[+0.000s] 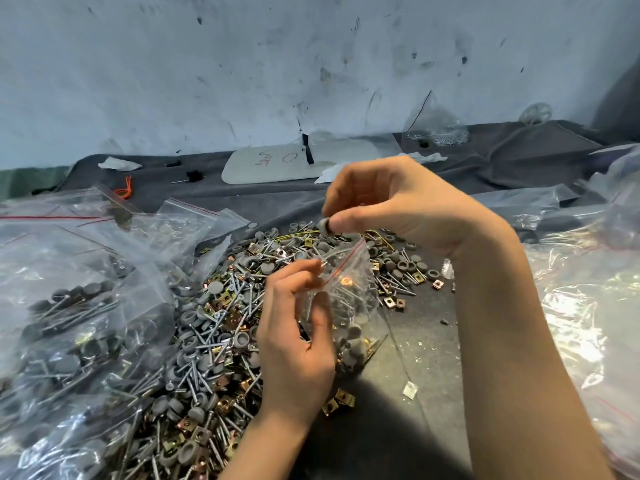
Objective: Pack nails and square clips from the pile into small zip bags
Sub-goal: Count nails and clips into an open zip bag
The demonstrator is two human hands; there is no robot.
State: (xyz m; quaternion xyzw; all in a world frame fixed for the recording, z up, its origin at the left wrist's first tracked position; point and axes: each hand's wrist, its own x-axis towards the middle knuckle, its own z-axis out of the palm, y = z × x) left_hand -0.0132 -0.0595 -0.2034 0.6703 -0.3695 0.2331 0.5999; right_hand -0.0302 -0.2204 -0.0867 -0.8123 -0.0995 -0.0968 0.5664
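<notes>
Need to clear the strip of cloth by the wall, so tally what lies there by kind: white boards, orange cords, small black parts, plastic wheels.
White board: 1
Orange cord: 1
Small black parts: 3
Plastic wheel: 1
Total: 6

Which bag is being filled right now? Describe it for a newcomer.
Find the hardware pile mid-table. At its right edge the left hand pinches a small clear zip bag by its red-striped mouth, below the grey cap in the right hand. Unlike the stuffed bags lying left, it is held open.
</notes>
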